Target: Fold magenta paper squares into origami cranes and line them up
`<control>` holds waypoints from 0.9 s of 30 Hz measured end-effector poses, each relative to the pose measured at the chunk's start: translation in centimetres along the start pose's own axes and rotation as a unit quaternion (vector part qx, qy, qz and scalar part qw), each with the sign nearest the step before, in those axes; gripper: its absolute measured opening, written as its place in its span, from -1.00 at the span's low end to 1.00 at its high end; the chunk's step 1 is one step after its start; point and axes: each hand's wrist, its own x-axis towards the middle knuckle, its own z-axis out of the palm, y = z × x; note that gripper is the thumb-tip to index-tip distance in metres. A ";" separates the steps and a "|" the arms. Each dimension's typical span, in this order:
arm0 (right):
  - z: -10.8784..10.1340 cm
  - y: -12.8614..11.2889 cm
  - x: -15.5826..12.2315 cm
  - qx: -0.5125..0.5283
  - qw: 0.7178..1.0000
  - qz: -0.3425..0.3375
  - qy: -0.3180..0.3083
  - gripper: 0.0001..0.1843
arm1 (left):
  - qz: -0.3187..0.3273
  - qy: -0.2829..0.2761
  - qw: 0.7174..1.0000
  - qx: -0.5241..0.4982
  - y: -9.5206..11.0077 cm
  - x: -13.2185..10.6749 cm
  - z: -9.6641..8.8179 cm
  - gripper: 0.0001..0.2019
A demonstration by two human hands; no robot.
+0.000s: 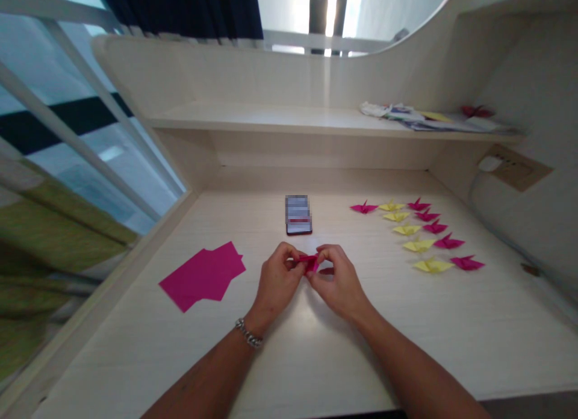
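Between my two hands is a small folded piece of magenta paper (pixel 309 262), partly covered by the fingers. My left hand (pixel 280 277) pinches its left side, with a chain bracelet (pixel 248 334) on the wrist. On the right side, my right hand (pixel 338 282) grips the same paper between thumb and fingers. Just beyond the hands lies a phone (pixel 298 215) with its screen lit. Flat magenta paper sheets (pixel 203 276) overlap one another to the left of my left hand.
Folded yellow paper cranes (pixel 418 245) and magenta paper cranes (pixel 448 241) stand in rows on the desk (pixel 298 371) at right. A shelf (pixel 271 121) spans the back, bearing papers (pixel 433 118). A cable (pixel 501 235) runs from the wall socket (pixel 519 166) down the right side.
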 end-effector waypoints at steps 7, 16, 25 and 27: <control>1.0 0.8 0.0 -0.011 0.997 0.069 0.046 -0.66 | 0.023 0.040 0.998 0.045 0.0 0.1 0.4 -0.83; 0.0 0.7 0.5 -0.054 0.995 -0.035 0.077 -0.79 | 0.023 -0.048 0.997 0.046 0.0 -0.6 1.1 -0.64; 0.8 0.8 0.5 0.034 0.998 0.032 0.050 -0.56 | 0.008 0.006 1.000 0.005 0.2 -0.3 1.0 -0.78; 0.7 0.9 0.5 0.038 0.998 0.044 0.022 -0.61 | -0.008 0.003 1.000 -0.013 0.2 -0.3 1.0 -0.79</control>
